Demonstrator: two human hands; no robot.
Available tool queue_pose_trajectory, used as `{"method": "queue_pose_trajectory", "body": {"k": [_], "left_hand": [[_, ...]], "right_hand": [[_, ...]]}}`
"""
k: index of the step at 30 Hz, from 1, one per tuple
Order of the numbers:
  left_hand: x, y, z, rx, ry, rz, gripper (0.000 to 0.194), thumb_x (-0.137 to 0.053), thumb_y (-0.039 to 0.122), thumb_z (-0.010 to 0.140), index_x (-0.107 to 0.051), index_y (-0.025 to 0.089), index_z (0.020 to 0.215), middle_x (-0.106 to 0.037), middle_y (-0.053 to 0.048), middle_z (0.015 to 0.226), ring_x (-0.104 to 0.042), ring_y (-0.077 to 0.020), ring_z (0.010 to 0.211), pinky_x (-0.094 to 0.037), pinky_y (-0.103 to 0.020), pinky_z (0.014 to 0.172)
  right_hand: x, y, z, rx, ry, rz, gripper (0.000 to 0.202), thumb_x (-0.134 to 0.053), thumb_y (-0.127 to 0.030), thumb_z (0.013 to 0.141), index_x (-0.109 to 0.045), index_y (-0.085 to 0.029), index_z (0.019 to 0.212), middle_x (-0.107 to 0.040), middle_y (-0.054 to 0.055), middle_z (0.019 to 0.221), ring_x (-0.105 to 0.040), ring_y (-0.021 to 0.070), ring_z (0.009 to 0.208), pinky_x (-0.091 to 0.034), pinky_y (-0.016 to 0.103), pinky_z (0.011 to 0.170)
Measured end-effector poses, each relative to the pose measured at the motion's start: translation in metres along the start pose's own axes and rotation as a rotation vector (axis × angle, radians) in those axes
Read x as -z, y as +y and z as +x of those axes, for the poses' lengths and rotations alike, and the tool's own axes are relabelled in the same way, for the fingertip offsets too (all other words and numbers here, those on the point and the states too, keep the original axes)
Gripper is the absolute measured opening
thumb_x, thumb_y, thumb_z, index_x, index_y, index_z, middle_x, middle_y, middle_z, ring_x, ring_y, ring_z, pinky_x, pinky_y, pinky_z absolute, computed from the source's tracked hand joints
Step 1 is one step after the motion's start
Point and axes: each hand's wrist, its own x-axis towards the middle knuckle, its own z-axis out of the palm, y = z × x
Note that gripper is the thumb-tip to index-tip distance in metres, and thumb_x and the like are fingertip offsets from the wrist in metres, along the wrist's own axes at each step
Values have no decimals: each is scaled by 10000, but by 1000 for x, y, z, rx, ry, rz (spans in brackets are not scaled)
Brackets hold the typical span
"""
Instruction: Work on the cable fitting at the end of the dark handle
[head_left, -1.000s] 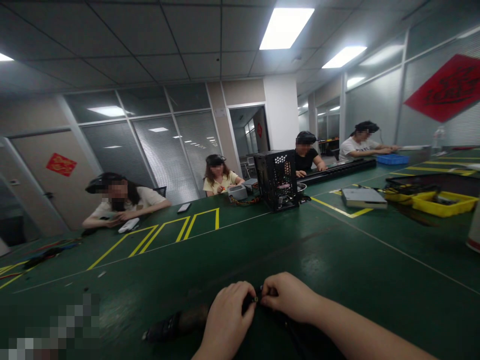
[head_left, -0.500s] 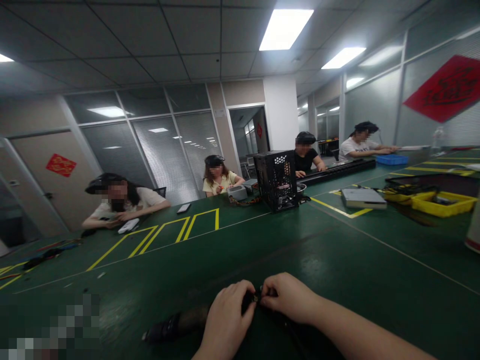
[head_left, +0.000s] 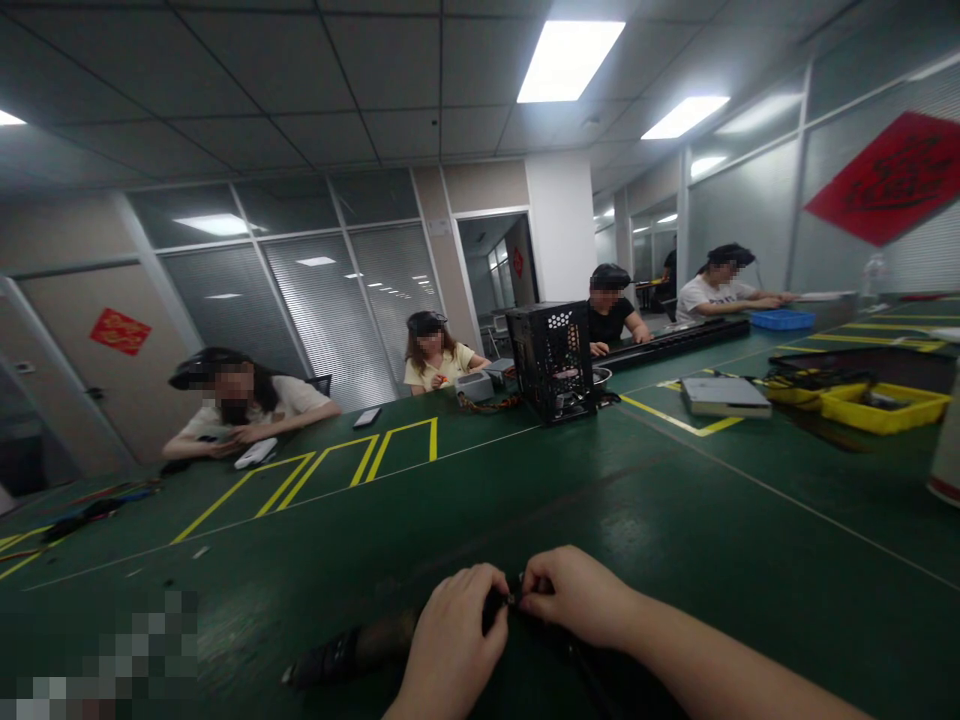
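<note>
Near the bottom centre of the frame, the left hand (head_left: 456, 630) and right hand (head_left: 581, 598) were close together but not touching, raised over the green tabletop (head_left: 465, 500). The left thumb and fingers were pinched on a small dark piece (head_left: 498, 605) with a bright tip, which lay in the narrow gap between the hands; the right fingertips were closed at its other side, though how they gripped it was hidden. A black cable (head_left: 576, 662) ran below the right hand, and a dark tube-like object (head_left: 328, 660) lay left of the left wrist. Both hands kept almost exactly the pose of half a second earlier. Beyond them, right of centre, stood a black computer case (head_left: 551, 360), beside a grey box (head_left: 474, 386) with coloured wires; a phone (head_left: 367, 417) lay farther left. At the right were a flat silver drive (head_left: 726, 396), a yellow tray (head_left: 885, 412) and a blue tray (head_left: 782, 319). Four co-workers sat along the far side, in white (head_left: 281, 405), yellow (head_left: 439, 365), black (head_left: 621, 318) and white (head_left: 716, 297) tops. The clearest difference was a dark figure (head_left: 670, 265) that had appeared in the background at upper right; otherwise the whole view had shifted only slightly.
</note>
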Motion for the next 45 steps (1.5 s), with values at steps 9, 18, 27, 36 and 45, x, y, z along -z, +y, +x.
{"method": "queue_pose_trajectory", "body": {"k": [9,18,27,36,45], "left_hand": [[-4,-3,1,-33,29,-4,264,-484,133,767,-585,251,981,-625,-14,1109,-553,-198,1058,-393,-334,916],[-5,-5,1,-3,25,0,258,-519,175,789,-584,262,1023,-633,-8,1095,-571,-196,1043,-409,-328,914],[-1,0,2,-9,-3,13,214,-500,159,792,-617,250,947,-637,-18,1124,-561,-206,1093,-420,-347,943],[1,0,4,-79,18,14,201,-526,139,778,-602,267,912,-661,21,1055,-586,-180,1049,-188,-483,1140],[-2,1,4,-88,-4,4,201,-504,146,808,-612,283,907,-659,31,1002,-588,-172,983,-305,-413,1061]], "right_hand": [[-2,3,0,34,0,-6,124,-620,-286,795,-707,-208,837,-707,-12,730,-619,119,636,-369,181,535],[-1,3,0,0,-17,20,146,-618,-297,802,-710,-201,860,-716,-4,747,-626,120,635,-375,179,532],[-2,2,1,-1,-3,-16,149,-620,-305,799,-714,-208,862,-713,-7,743,-624,124,647,-371,184,541],[-2,-4,0,41,21,-41,149,-600,-269,787,-730,-214,832,-707,-13,729,-614,121,645,-374,184,553],[-3,-9,-1,-4,24,-24,170,-596,-262,786,-747,-227,855,-726,-7,748,-634,136,673,-388,190,568]]}}
